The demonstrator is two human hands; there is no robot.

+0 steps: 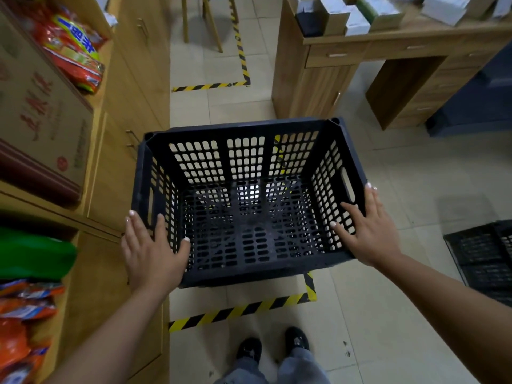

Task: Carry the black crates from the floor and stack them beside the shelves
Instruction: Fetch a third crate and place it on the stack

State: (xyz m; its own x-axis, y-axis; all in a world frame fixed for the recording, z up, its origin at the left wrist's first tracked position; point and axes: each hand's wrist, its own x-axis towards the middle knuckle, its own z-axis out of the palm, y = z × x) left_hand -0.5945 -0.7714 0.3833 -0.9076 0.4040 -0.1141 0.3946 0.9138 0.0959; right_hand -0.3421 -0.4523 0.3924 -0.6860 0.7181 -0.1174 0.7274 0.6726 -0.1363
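Observation:
A black perforated crate (pixel 246 162) hangs in front of me, open side up, above the tiled floor and the area marked with yellow-black tape. My left hand (pixel 153 250) grips its left wall, thumb inside and fingers outside. My right hand (pixel 365 225) grips the right wall near the handle slot, thumb inside too. Another black crate (pixel 482 256) rests on the floor at the right edge. The wooden shelves (pixel 91 151) run along my left, close to the crate's left side.
The shelves hold red and orange snack bags (pixel 73 51), a brown carton (pixel 41 120) and a green bag (pixel 33 256). A wooden desk (pixel 346 67) with boxes stands at the back right. Chair legs (pixel 205 23) are further ahead. My shoes (pixel 273 347) are below.

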